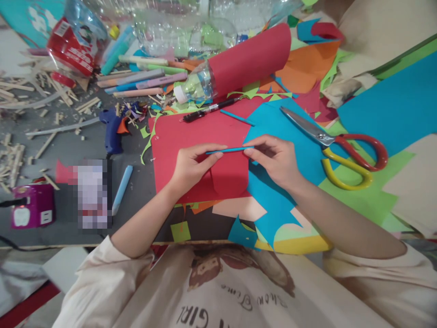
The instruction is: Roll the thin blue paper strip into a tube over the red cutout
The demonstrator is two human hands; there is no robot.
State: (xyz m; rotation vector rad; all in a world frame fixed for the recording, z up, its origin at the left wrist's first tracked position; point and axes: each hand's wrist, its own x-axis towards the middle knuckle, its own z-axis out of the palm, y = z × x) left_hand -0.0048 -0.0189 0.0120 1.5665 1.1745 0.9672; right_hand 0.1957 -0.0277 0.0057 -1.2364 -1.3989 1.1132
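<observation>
Between my two hands a thin blue paper strip (229,150) is held level. My left hand (194,165) pinches its left end between thumb and fingers. At the other end, my right hand (275,157) grips it the same way. Beneath them lie a red paper sheet (180,136) and, on the right, a blue paper sheet (293,132). A second blue strip (237,117) rests just beyond my hands, near a black pen (211,109). Scissors (322,136) with one red and one yellow handle lie spread apart to the right of my right hand.
A blue glue gun (112,130) lies left among wooden stick pieces. Several markers (146,82) and a plastic bottle wrapped in red paper (251,54) are farther back. A light-blue marker (123,189) and a purple box (33,207) sit at left. Paper scraps surround the front edge.
</observation>
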